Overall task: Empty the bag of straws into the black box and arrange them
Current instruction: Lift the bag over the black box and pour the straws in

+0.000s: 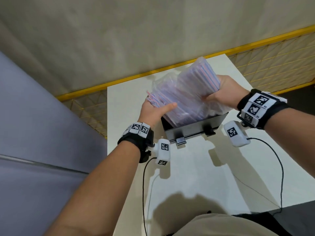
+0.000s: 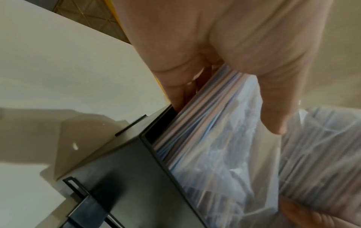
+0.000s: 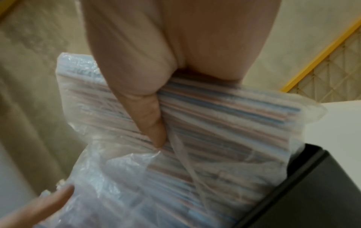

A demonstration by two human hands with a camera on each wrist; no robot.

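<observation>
Clear plastic bag of striped straws (image 1: 190,92) tilts into black rectangular box (image 1: 192,129) on white surface (image 1: 187,167). Right hand (image 1: 221,89) grips bag, left hand (image 1: 153,110) grips straw ends; judgement: hold low, slide slowly.

bags (image 1: 192,92): 1 | black boxes (image 1: 190,129): 1 | hands: 2 | straws: many, count unclear

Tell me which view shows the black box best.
The head view: the black box shows its whole front wall and both latches. The left wrist view shows one corner and a latch; the right wrist view shows only a dark edge.
</observation>
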